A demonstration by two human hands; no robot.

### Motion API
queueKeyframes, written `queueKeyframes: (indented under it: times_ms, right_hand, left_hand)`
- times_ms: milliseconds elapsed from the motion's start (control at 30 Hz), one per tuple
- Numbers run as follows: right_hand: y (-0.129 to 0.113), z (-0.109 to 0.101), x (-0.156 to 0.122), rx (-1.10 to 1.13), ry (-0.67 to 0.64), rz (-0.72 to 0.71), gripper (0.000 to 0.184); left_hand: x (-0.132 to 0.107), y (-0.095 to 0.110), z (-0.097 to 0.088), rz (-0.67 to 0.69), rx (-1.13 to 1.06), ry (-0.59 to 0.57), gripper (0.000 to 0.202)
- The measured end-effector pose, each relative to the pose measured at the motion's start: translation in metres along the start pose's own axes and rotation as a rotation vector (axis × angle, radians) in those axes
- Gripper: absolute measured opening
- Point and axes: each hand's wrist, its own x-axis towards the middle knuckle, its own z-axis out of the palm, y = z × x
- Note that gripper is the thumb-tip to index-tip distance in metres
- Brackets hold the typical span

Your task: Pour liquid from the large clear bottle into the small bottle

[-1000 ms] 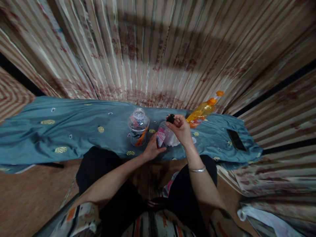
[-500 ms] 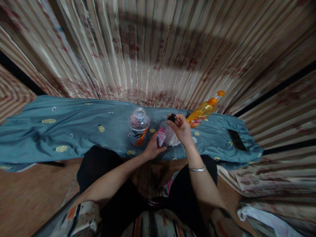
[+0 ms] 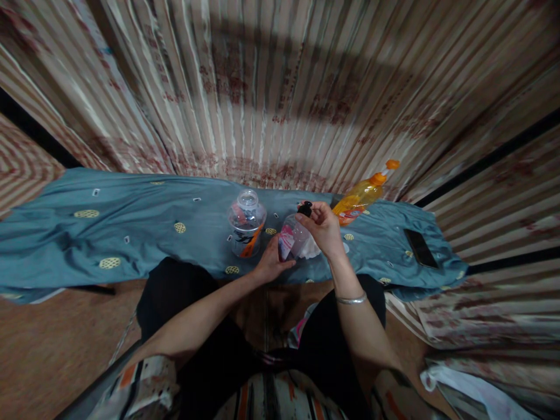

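My left hand (image 3: 272,263) is wrapped round the lower part of a clear bottle (image 3: 299,234) with a pink label. The bottle leans to the right above the cloth. At its top, the fingers of my right hand (image 3: 322,227) grip a black cap (image 3: 305,209); whether the cap is loose from the neck I cannot tell. Something white and crumpled (image 3: 310,249) lies behind the bottle, partly covered by my right hand. Left of the bottle stands a clear plastic cup (image 3: 246,238) with a black and orange print and another clear, open-necked container (image 3: 248,200) in it.
An orange dish soap bottle (image 3: 357,199) tilts to the right beyond my right hand. A black phone (image 3: 420,248) lies near the right end of the blue-green cloth (image 3: 144,227). Striped curtains (image 3: 271,87) hang close behind, and black bars (image 3: 39,131) flank the surface.
Almost nothing differs. Both hands keep their hold on the bottle and its cap, with only a very slight shift of my right hand.
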Motion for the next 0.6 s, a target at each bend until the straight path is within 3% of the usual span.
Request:
queueKeyframes:
  times_ms: [200,333,433,600]
  right_hand:
    - [-0.0026,-0.0027,-0.0067,-0.031,-0.090,-0.003,0.059]
    - [0.0005,0.0028,-0.0050,-0.011,-0.028,-0.011,0.071]
    - [0.0048,0.0038,-0.0030,-0.014,0.020,-0.021,0.070]
    - [0.0071,-0.0016,-0.0067,-0.074,-0.043,-0.038,0.063]
  left_hand:
    - [0.0003,0.0030,-0.0003,-0.062,-0.022,-0.037,0.099]
    - [0.0005,0.0018,0.0005,-0.061,-0.058,-0.030,0.100]
    - [0.0005,-0.0003,0.0010,-0.049,-0.071,-0.028,0.101]
    - [0.0004,-0.0010,0.0009,-0.044,-0.055,-0.028,0.100]
